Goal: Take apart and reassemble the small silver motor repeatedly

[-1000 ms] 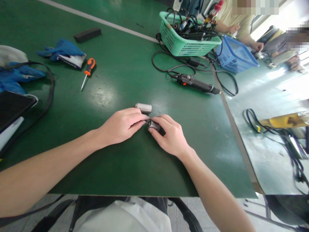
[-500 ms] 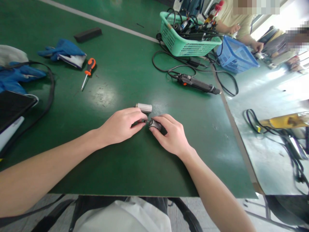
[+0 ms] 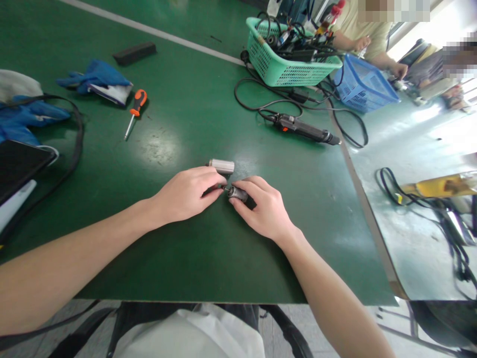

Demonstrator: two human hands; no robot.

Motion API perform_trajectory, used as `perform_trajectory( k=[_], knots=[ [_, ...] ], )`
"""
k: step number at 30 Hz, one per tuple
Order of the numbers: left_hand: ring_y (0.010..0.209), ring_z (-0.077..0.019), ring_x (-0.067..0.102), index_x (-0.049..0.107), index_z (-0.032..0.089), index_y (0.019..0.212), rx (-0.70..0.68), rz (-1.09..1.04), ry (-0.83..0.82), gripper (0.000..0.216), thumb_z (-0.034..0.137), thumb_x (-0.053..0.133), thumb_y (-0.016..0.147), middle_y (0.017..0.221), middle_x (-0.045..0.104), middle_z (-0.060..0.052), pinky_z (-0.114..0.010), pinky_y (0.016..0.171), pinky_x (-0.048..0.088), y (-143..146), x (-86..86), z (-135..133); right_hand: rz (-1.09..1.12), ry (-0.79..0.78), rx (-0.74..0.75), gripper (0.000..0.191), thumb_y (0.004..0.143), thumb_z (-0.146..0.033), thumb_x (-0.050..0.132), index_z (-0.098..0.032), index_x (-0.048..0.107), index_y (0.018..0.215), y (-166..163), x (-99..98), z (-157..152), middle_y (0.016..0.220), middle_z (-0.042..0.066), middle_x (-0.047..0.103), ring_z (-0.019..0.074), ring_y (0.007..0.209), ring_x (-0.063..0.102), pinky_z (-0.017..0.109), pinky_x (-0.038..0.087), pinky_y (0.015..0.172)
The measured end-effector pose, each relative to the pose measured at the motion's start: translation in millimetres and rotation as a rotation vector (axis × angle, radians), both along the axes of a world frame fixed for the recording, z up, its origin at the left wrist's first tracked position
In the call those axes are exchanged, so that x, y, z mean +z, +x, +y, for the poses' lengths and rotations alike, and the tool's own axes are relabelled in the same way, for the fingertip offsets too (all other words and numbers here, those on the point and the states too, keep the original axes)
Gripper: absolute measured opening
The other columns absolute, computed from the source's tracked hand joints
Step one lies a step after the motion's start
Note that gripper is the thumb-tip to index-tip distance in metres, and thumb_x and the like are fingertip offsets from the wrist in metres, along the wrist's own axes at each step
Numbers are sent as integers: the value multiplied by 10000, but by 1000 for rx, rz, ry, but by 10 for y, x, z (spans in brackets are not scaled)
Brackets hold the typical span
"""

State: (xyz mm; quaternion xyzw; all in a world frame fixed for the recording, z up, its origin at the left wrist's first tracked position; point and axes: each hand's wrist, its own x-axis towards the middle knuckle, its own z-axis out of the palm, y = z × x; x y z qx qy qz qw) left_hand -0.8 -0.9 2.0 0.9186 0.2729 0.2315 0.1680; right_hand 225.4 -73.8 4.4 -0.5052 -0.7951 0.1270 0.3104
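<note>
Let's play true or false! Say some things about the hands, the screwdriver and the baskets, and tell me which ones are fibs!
1. The right hand holds a dark metal cylinder. True.
2. The left hand wears a blue glove. False: it is bare.
3. The screwdriver has a green handle. False: its handle is orange and black.
4. The blue basket is beside the green basket. True.
5. The silver cylinder stands upright. False: it lies on its side.
</note>
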Motion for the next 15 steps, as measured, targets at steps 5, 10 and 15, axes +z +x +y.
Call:
perform_trajectory(
  k=[5, 10, 15],
  knots=[
    [871, -205, 669, 707, 165, 1002, -37, 115, 146, 206, 235, 514, 1014, 922, 710, -57, -338, 840, 512, -17, -10, 4, -46, 22, 17, 229, 980, -261, 626, -195, 704, 1185, -13, -15, -5, 1099, 107, 697, 256, 1034, 653, 409, 578, 931],
    [835, -208, 653, 719, 162, 966, -59, 189, 215, 239, 221, 492, 1011, 880, 696, -65, -346, 812, 509, -22, -8, -9, -88, 10, 21, 247, 994, -268, 604, -224, 705, 1215, -24, -26, -21, 1109, 107, 686, 258, 1027, 642, 431, 589, 927],
    [809, -204, 645, 709, 162, 936, -60, 217, 223, 214, 240, 521, 1004, 872, 684, -63, -335, 785, 497, -24, 3, -18, -132, -1, 25, 258, 1002, -260, 587, -215, 692, 1233, -46, -14, -28, 1129, 119, 675, 269, 1046, 629, 446, 580, 944]
  ],
)
